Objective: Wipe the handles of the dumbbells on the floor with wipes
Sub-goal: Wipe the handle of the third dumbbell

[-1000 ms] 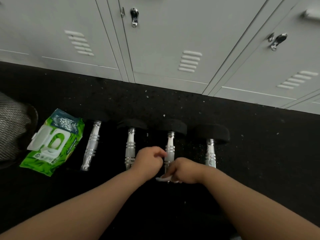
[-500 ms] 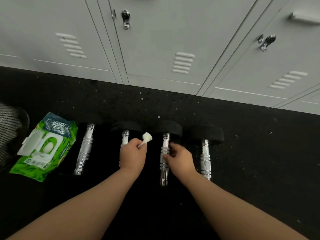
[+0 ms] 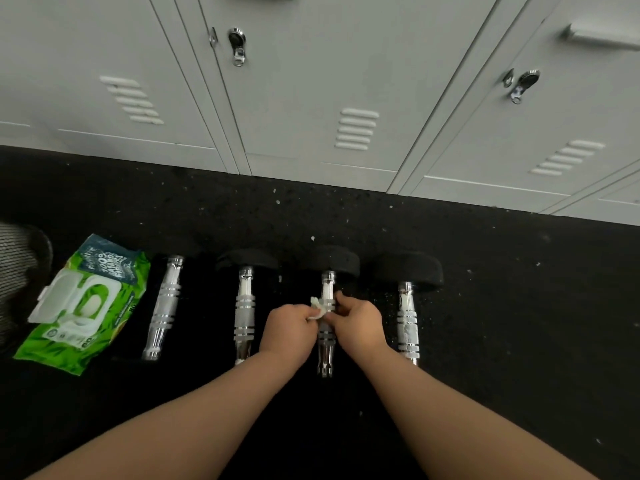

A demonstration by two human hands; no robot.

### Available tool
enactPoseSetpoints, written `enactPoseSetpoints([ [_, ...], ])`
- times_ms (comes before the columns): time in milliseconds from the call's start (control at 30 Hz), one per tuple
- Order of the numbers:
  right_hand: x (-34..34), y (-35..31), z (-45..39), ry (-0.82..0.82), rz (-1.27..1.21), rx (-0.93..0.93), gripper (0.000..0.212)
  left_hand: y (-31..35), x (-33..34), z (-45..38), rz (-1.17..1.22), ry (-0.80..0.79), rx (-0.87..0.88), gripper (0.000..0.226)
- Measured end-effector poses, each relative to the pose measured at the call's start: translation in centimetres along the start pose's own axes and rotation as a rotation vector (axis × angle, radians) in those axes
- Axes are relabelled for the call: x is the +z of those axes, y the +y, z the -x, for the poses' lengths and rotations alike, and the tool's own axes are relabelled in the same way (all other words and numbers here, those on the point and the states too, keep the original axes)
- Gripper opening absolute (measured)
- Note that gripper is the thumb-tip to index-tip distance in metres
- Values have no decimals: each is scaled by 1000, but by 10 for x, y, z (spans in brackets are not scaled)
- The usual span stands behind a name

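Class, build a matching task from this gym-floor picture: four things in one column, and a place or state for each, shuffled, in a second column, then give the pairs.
Things:
1. wipes pack
2. white wipe
3. rightmost dumbbell
4. lockers

Places or states:
A. stands along the far edge of the black floor
B. lies untouched beside the right hand
C. lies far left, lid flipped open
D. pinched by the left hand at a dumbbell handle

Pairs: 1-C, 2-D, 3-B, 4-A

Near dumbbell heads lost in shadow
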State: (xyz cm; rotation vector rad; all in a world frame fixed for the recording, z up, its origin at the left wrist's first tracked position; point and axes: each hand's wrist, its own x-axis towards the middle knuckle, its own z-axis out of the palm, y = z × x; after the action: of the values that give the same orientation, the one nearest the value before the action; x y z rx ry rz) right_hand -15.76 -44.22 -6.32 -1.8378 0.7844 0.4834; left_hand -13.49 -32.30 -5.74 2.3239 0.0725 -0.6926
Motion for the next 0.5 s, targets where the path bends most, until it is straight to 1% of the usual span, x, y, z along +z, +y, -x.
enactPoseSetpoints([
  [33, 1, 0, 1, 1, 1, -2, 60, 2, -3, -3, 4, 40, 1, 29],
  [100, 3, -1, 1, 4, 7, -7, 58, 10, -7, -11, 108, 146, -32, 32],
  [133, 5, -2, 1, 8, 2, -6, 58, 13, -7, -14, 153, 172, -46, 33],
  [167, 6, -2, 1, 8, -6, -1, 58, 16, -5, -13, 170, 163, -50, 33],
  [233, 7, -2, 1, 19, -23, 4, 57, 14, -2, -8, 136, 92, -20, 31],
  [333, 7, 1, 0, 33, -34, 19, 56, -4, -4, 10, -37, -29, 52, 24],
  [400, 7, 1, 1, 35, -45, 31, 55, -9, -7, 20, -99, -95, 55, 24],
  [433, 8, 1, 1, 33, -43, 33, 55, -7, -9, 20, -88, -80, 45, 26],
  [500, 10, 1, 1, 32, -36, 27, 55, 5, -14, 11, -33, 50, 42, 32],
])
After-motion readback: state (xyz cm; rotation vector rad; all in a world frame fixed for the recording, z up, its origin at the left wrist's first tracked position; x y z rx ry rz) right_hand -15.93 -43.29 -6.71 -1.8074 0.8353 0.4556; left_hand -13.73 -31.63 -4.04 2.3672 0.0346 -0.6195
